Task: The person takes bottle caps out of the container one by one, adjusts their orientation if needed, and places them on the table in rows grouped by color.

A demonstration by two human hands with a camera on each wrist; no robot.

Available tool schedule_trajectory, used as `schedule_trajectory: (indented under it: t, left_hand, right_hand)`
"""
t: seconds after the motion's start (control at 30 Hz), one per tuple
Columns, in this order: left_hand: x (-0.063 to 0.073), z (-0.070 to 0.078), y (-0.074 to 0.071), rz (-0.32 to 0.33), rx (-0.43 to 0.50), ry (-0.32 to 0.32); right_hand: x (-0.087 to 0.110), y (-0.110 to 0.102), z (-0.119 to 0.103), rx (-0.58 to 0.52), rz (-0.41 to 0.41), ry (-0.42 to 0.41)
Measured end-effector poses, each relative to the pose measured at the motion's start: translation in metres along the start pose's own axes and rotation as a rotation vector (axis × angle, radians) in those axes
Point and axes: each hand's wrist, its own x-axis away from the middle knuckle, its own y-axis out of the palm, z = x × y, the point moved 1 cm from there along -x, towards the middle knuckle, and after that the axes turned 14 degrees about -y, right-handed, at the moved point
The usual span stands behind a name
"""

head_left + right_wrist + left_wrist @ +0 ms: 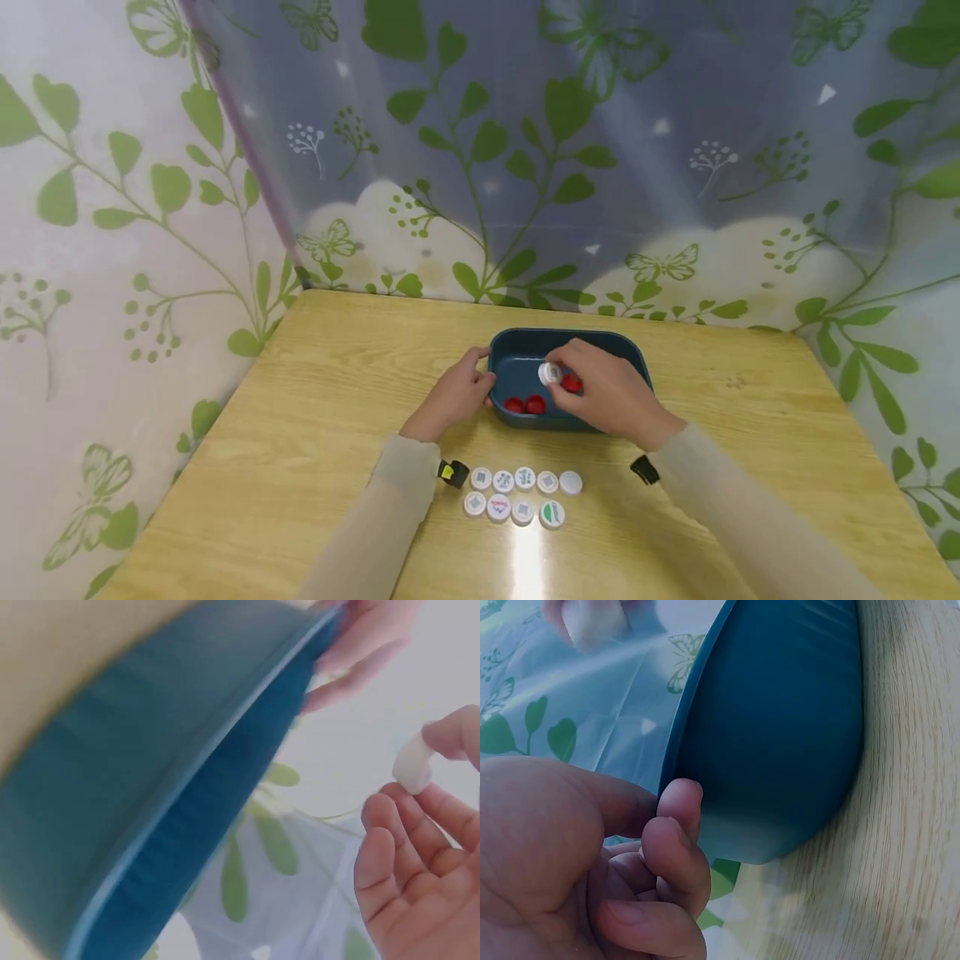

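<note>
Right hand pinching a white cap over the blue tray, left hand fingers curled against the tray's rim, white caps on the counter

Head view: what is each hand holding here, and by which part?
The right hand pinches a white bottle cap by its rim, over the blue tray. The left hand holds the tray's left rim, thumb at the edge.
</note>
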Motion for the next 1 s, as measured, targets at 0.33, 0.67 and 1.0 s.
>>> schedule_trajectory:
  t: [0.33,0.67,1.0]
  left_hand:
    - [-0.001,-0.005,-0.003,0.032,-0.016,-0.007]
    - [-0.002,0.000,0.002,0.003,0.013,-0.013]
    - [-0.001,0.001,0.001,0.001,0.016,-0.006]
  right_hand:
    - [0.089,0.009,-0.052,0.030,-0.229,0.040]
    - [0.111,0.041,-0.052,-0.008,-0.305,0.090]
    - [0.112,0.047,-0.047,-0.019,-0.298,0.101]
